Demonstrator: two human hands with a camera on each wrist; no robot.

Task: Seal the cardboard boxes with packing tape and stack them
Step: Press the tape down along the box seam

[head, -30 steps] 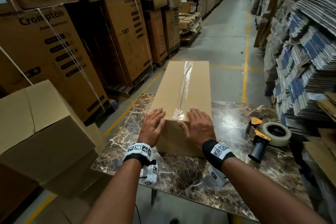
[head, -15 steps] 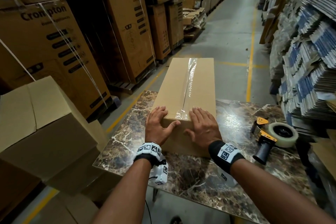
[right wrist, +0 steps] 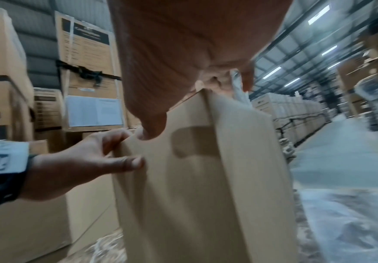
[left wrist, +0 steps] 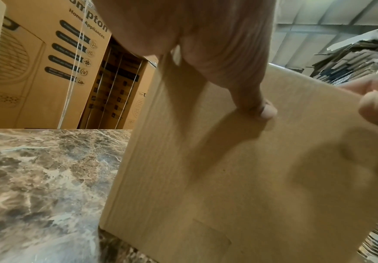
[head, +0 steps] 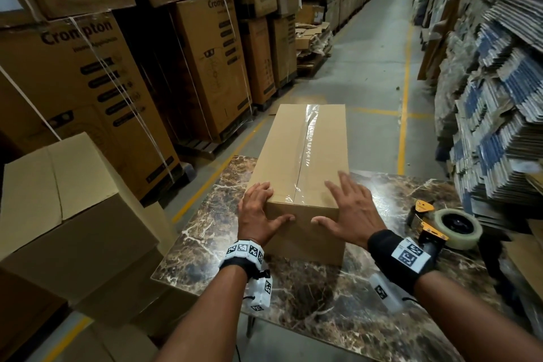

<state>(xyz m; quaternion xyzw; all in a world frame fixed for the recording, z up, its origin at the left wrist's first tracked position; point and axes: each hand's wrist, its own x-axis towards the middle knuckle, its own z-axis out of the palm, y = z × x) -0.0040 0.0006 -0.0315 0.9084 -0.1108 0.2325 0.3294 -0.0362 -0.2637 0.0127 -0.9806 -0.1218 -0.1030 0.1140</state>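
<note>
Warehouse aisle (head: 379, 47), stacked cartons (head: 88, 67)

Your right hand (head: 349, 214) is blurred; your wrist hides the tape dispenser's (head: 426, 232) handle.

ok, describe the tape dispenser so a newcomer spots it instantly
Find the marble table with the long taped box on it. The tape dispenser lies near the table's right edge, beyond the right hand. It's the only non-cardboard item there: orange-and-black frame, clear tape roll.

Your taped box (head: 302, 161) lies lengthwise on the table (head: 338, 303); the tape dispenser (head: 440, 226) sits to its right, another box (head: 67, 209) stands left of the table.
</note>
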